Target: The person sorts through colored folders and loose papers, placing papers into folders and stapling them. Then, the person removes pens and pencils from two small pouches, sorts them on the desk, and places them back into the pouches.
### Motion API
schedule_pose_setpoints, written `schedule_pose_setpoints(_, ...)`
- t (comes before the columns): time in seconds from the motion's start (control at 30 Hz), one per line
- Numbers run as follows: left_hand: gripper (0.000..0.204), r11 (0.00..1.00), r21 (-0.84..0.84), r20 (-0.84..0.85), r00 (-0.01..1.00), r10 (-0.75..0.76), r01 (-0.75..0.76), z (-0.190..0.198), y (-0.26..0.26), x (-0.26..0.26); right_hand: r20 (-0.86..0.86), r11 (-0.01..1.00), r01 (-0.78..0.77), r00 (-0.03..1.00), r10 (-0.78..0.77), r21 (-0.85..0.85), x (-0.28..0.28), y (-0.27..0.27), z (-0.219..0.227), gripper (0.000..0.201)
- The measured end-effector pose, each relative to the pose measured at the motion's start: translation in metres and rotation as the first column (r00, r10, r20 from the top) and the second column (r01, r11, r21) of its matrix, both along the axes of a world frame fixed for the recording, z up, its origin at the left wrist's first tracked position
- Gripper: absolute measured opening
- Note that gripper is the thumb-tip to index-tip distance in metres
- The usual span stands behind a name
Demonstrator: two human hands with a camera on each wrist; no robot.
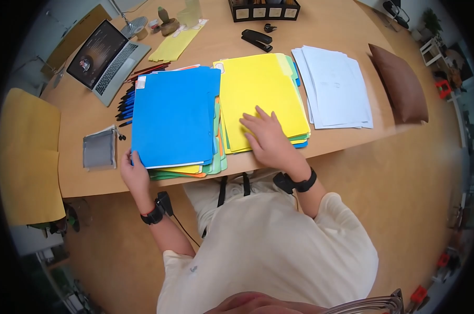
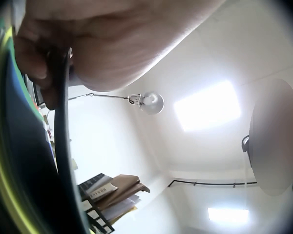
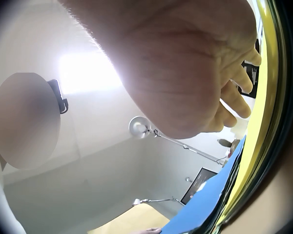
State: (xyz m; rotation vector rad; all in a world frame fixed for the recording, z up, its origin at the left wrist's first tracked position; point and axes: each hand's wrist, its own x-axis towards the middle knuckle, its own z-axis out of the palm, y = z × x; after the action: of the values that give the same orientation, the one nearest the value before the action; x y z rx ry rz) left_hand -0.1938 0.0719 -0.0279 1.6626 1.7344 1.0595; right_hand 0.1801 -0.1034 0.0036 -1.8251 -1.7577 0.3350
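A blue file folder (image 1: 177, 118) tops the left stack, with yellow, green and orange folders showing beneath its lower edge. My left hand (image 1: 135, 171) pinches its lower left corner, thumb on top and the other fingers under the edge. Close up in the left wrist view, the left hand (image 2: 49, 63) is at the dark folder edge. Beside it lies a second stack topped by a yellow folder (image 1: 258, 99). My right hand (image 1: 271, 138) is over this folder's lower right part, its fingers spread and straight. The right wrist view shows that right hand (image 3: 180, 78) palm-down, fingertips close to the yellow surface.
White paper sheets (image 1: 336, 86) lie right of the stacks, a brown cushion (image 1: 399, 86) beyond them. Behind are a black stapler (image 1: 257, 40) and a desk organizer (image 1: 264, 11). At left are a laptop (image 1: 108, 63), several blue pens (image 1: 126, 104) and a grey pouch (image 1: 99, 149).
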Motion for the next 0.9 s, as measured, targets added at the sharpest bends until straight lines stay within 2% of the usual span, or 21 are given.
schedule_pose_setpoints(0.03,0.033,1.0,-0.014,-0.114,0.993,0.023,-0.025,0.003,0.001,0.0,0.013,1.0,-0.026,1.0,0.026,-0.001,-0.007,0.005,0.001,0.04)
schedule_pose_setpoints(0.13,0.033,1.0,0.01,-0.127,0.991,0.031,-0.03,-0.01,0.005,0.003,0.028,0.997,-0.078,0.997,0.078,-0.013,-0.026,0.021,-0.003,0.043)
schedule_pose_setpoints(0.17,0.033,0.999,0.045,-0.203,0.979,0.027,-0.018,-0.015,0.006,0.002,0.037,0.996,-0.085,0.996,0.086,-0.021,-0.032,0.025,-0.004,0.043)
schedule_pose_setpoints(0.23,0.033,0.993,0.116,-0.349,0.937,0.03,0.012,-0.025,0.009,0.002,0.061,0.994,-0.1,0.993,0.102,-0.034,-0.04,0.036,-0.013,0.045)
schedule_pose_setpoints(0.33,0.035,0.996,0.09,-0.485,0.873,0.05,-0.007,-0.014,0.001,0.01,0.102,0.995,-0.097,0.99,0.099,-0.022,-0.049,0.046,-0.018,0.046)
schedule_pose_setpoints(0.43,0.037,0.982,0.172,-0.596,0.784,0.17,-0.082,-0.012,-0.01,0.019,0.116,0.995,-0.093,0.989,0.095,-0.018,-0.053,0.054,-0.019,0.049)
schedule_pose_setpoints(0.53,0.038,0.981,0.183,-0.601,0.781,0.167,-0.069,-0.025,-0.007,0.012,0.118,0.995,-0.094,0.988,0.096,-0.019,-0.056,0.062,-0.024,0.051)
schedule_pose_setpoints(0.73,0.036,0.996,0.018,-0.506,0.858,0.088,-0.091,-0.015,-0.016,0.008,0.099,0.993,-0.117,0.988,0.118,-0.017,-0.06,0.071,-0.027,0.051)
schedule_pose_setpoints(0.9,0.035,0.991,0.059,-0.513,0.848,0.132,-0.118,-0.008,-0.026,0.015,0.189,0.993,-0.114,0.975,0.115,-0.016,-0.059,0.072,-0.031,0.053)
